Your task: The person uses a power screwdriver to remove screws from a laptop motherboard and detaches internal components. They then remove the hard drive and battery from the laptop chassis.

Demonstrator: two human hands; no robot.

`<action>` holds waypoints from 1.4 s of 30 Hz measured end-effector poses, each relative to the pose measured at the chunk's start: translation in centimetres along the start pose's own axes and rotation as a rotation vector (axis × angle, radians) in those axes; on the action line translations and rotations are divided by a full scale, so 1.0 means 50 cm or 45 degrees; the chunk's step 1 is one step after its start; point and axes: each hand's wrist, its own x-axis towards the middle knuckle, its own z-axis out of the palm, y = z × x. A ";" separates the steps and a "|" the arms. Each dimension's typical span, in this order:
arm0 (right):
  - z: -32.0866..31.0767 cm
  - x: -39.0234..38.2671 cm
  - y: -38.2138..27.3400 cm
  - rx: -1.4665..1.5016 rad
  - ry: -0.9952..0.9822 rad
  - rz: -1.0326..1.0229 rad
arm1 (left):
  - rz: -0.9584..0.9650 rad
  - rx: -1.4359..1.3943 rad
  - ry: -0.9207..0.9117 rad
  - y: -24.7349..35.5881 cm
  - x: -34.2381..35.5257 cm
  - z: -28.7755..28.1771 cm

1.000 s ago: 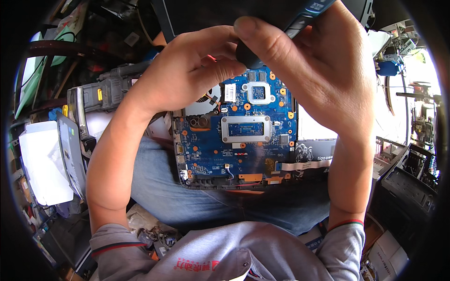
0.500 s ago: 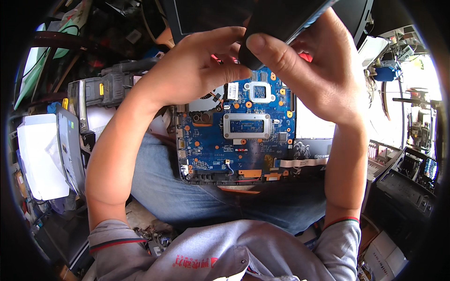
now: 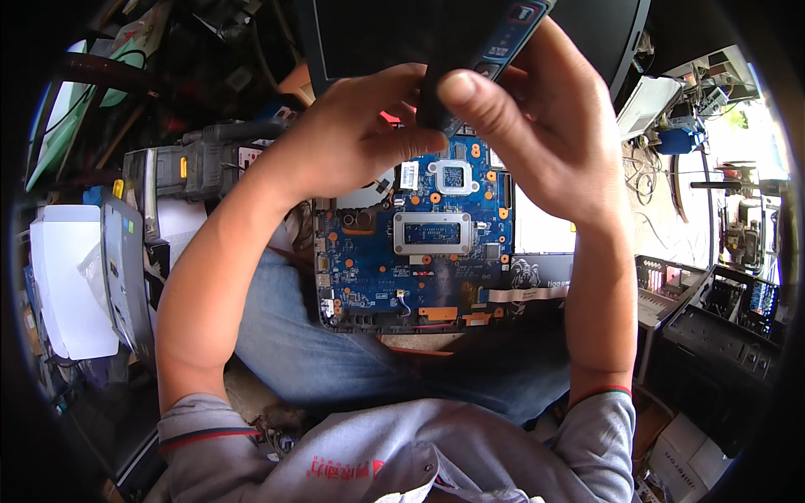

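My right hand (image 3: pixel 553 142) grips a black elongated object (image 3: pixel 503 42) with a blue-edged panel, held tilted over an opened laptop; I cannot tell what it is. My left hand (image 3: pixel 352 142) has curled fingers at the object's lower end, with the thumb against it. Below both hands the laptop's blue circuit board (image 3: pixel 394 277) lies exposed over my lap, with metal brackets (image 3: pixel 433 248), a fan (image 3: pixel 360 193) partly behind my left hand and a flat cable (image 3: pixel 528 293) at lower right. A dark screen panel (image 3: pixel 369 33) stands behind.
Grey tool-like items (image 3: pixel 197 163), a white sheet (image 3: pixel 67 285) and a leaning panel (image 3: pixel 122 260) crowd the left. Black computer cases (image 3: pixel 717 352), loose cables (image 3: pixel 650 180) and a blue box (image 3: pixel 679 138) are at right. A cardboard carton (image 3: pixel 688 453) stands lower right.
Both hands and the black object have shifted slightly left and down in the view. The object has turned so that more of its blue-edged panel shows.
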 end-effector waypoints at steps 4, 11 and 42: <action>-0.004 -0.001 -0.008 0.095 0.018 -0.009 | -0.026 0.028 -0.096 0.000 0.005 -0.011; 0.008 0.001 -0.031 -0.016 0.030 -0.009 | -0.076 0.005 -0.177 -0.010 0.003 -0.021; 0.018 -0.001 -0.049 -0.261 0.096 -0.160 | -0.079 0.048 -0.250 0.003 0.009 -0.032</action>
